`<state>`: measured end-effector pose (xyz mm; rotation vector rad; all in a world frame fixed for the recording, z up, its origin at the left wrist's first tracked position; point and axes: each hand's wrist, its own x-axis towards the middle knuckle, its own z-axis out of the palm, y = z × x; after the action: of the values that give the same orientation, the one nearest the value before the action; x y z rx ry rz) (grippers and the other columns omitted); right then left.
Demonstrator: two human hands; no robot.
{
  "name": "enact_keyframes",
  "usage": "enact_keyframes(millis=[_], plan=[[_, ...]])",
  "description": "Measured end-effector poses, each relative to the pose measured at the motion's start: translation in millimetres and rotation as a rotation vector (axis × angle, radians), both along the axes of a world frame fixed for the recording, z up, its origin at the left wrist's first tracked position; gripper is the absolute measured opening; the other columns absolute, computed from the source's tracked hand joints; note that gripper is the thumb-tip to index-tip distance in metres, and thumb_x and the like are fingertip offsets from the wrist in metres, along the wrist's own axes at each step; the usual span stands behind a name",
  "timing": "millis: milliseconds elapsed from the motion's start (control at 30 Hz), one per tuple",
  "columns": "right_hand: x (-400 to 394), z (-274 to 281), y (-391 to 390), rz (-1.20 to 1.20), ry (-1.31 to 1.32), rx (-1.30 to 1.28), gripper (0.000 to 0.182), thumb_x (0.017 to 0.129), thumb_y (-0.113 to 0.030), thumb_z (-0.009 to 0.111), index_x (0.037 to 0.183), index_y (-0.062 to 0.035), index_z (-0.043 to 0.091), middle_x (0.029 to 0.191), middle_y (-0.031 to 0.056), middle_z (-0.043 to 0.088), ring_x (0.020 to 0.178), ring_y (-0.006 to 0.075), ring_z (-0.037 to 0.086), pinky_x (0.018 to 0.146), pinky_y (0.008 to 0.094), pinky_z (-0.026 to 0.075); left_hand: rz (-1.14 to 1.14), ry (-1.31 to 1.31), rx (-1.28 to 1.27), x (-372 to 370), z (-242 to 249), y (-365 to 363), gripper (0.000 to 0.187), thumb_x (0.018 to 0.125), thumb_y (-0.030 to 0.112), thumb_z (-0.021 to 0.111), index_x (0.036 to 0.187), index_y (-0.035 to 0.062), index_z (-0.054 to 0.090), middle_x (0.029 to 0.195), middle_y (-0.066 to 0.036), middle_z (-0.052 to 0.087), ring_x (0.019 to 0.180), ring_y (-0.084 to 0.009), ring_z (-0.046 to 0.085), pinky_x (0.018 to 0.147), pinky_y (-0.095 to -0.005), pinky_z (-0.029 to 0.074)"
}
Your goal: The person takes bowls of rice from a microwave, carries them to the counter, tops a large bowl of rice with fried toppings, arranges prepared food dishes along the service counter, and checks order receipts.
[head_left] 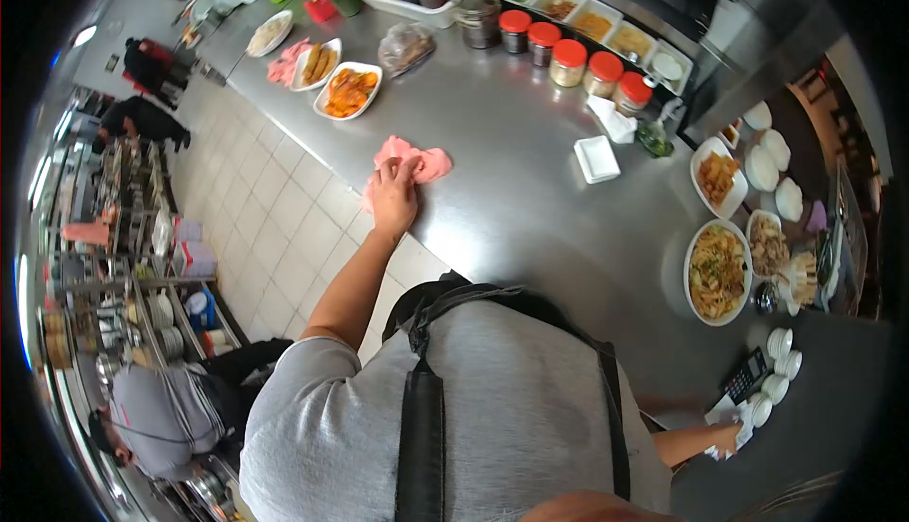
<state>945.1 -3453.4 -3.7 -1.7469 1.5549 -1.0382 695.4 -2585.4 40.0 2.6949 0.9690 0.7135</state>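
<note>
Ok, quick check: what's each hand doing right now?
Left hand: palm down, pressing the crumpled pink cloth onto the steel counter.
Right hand: closed on a white cloth.

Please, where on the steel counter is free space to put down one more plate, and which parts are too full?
The steel counter is bare between the pink cloth under the left hand and the small white square dish, and onward to the noodle plate. Crowded: the back edge by the red-lidded jars, and the plates and bowls beside the noodles.
</note>
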Motion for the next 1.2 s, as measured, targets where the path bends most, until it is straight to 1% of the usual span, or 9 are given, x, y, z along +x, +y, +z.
enact_keyframes(millis=[100, 267, 367, 533, 633, 767, 867, 1000, 1200], plan=[[14.7, -10.5, 42.5, -0.184, -0.171, -0.461, 0.092, 0.058, -0.028, 0.083, 0.134, -0.0016, 0.041, 0.135, 0.0327, 0.028, 0.127, 0.049, 0.029, 0.098, 0.0629, 0.031, -0.05, -0.168, -0.125, -6.7, 10.3, 1.7, 0.024, 0.085, 0.01, 0.06, 0.108, 0.0113, 0.064, 0.102, -0.019, 0.059, 0.092, -0.0396, 0.059, 0.076, -0.0454, 0.05], [42.4, 29.2, 173.8, 0.279, -0.309, -0.892, 0.065, 0.067, -0.025, 0.075, 0.123, -0.0025, 0.051, 0.123, 0.0265, 0.041, 0.116, 0.0395, 0.041, 0.091, 0.0539, 0.036, 0.011, -0.135, -0.494, 9.8, 42.7, 12.6, 0.034, 0.096, 0.035, 0.051, 0.089, 0.0055, 0.067, 0.069, -0.02, 0.062, 0.063, -0.0386, 0.059, 0.067, -0.045, 0.049], [40.7, 90.8, 290.7, 0.449, -0.397, -0.913, 0.062, 0.073, -0.022, 0.074, 0.125, -0.0011, 0.048, 0.121, 0.0248, 0.044, 0.114, 0.0412, 0.042, 0.091, 0.0557, 0.036, -0.402, -0.075, -0.168, 11.2, 64.8, 62.5, 0.027, 0.087, 0.021, 0.062, 0.112, 0.0119, 0.067, 0.106, -0.012, 0.067, 0.099, -0.0308, 0.06, 0.095, -0.0413, 0.042], [-17.0, 115.2, 450.1, 0.568, -0.339, -1.071, 0.077, 0.083, -0.028, 0.074, 0.137, 0.0086, 0.032, 0.134, 0.0273, 0.036, 0.12, 0.0405, 0.039, 0.098, 0.0503, 0.037, -0.437, -0.414, -0.252, -16.2, 89.3, 239.8, 0.04, 0.083, 0.009, 0.066, 0.122, 0.0078, 0.062, 0.123, -0.011, 0.061, 0.118, -0.0259, 0.051, 0.105, -0.0409, 0.033], [-68.0, 104.6, 604.2, 1.107, -0.44, -0.921, 0.075, 0.087, -0.015, 0.07, 0.142, 0.0074, 0.024, 0.138, 0.028, 0.033, 0.126, 0.0417, 0.039, 0.107, 0.0499, 0.03, -0.132, -0.739, -0.703, -46.6, 73.9, 376.2, 0.041, 0.095, 0.028, 0.05, 0.128, 0.0058, 0.057, 0.131, -0.012, 0.056, 0.12, -0.0266, 0.051, 0.106, -0.0399, 0.034], [-154.8, 82.4, 801.4, 1.84, -0.16, -0.777, 0.074, 0.093, -0.033, 0.057, 0.148, 0.0025, 0.021, 0.155, 0.0261, 0.015, 0.144, 0.0403, 0.014, 0.115, 0.0552, 0.012, -0.041, -1.206, -1.212, -60.8, 68.2, 544.6, 0.061, 0.103, 0.045, 0.02, 0.138, -0.0006, 0.039, 0.139, -0.02, 0.048, 0.12, -0.0343, 0.053, 0.105, -0.0455, 0.04], [-191.7, 25.4, 846.3, 2.073, 0.166, -0.743, 0.065, 0.096, -0.041, 0.045, 0.145, -0.0001, 0.034, 0.154, 0.0228, 0.023, 0.143, 0.0407, 0.019, 0.114, 0.0594, 0.008, -0.073, -1.574, -1.458, -54.1, 34.0, 640.2, 0.067, 0.102, 0.049, 0.018, 0.146, -0.0019, 0.014, 0.138, -0.032, 0.04, 0.124, -0.0503, 0.046, 0.102, -0.0599, 0.042], [-193.8, -11.5, 843.1, 2.057, 0.347, -0.742, 0.057, 0.095, -0.031, 0.044, 0.143, -0.0015, 0.038, 0.151, 0.0183, 0.033, 0.141, 0.0388, 0.025, 0.114, 0.0578, 0.009, 0.394, -1.539, -1.532, -27.1, 15.2, 695.5, 0.065, 0.101, 0.048, 0.033, 0.142, -0.002, 0.021, 0.136, -0.032, 0.037, 0.116, -0.0504, 0.051, 0.092, -0.0562, 0.051], [-203.0, 31.3, 859.4, 1.995, 0.298, -0.643, 0.05, 0.088, -0.018, 0.046, 0.135, -0.0036, 0.048, 0.144, 0.0144, 0.045, 0.136, 0.0364, 0.035, 0.115, 0.0561, 0.014, 0.176, -1.255, -1.306, -21.7, -47.2, 780.1, 0.043, 0.095, 0.016, 0.041, 0.133, -0.0041, 0.039, 0.118, -0.029, 0.053, 0.093, -0.0419, 0.062, 0.077, -0.0515, 0.058]])
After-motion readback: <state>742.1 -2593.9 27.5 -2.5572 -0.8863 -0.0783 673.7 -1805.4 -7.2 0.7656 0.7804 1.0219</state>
